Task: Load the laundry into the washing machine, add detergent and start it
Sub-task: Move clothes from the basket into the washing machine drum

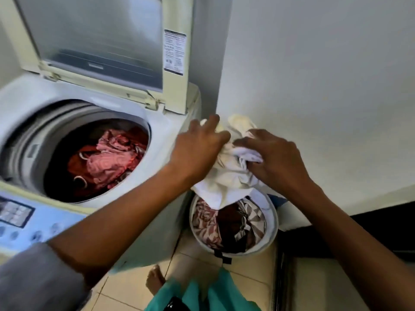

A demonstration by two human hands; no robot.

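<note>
A top-loading washing machine (157,167) stands at the left with its lid (101,41) raised. Red and pink clothes (105,158) lie inside the drum. To its right, on the floor, a round white laundry basket (272,217) holds patterned and dark clothes (229,225). Above the basket hangs a bundled white cloth (226,178). My left hand (199,147) grips its left side and my right hand (269,156) grips its right side. No detergent is in sight.
The control panel (18,214) with buttons runs along the machine's front edge at lower left. A white wall (314,75) rises behind the basket. A dark ledge (381,230) sits at the right. Tiled floor (247,268) and a bare foot (155,281) show below.
</note>
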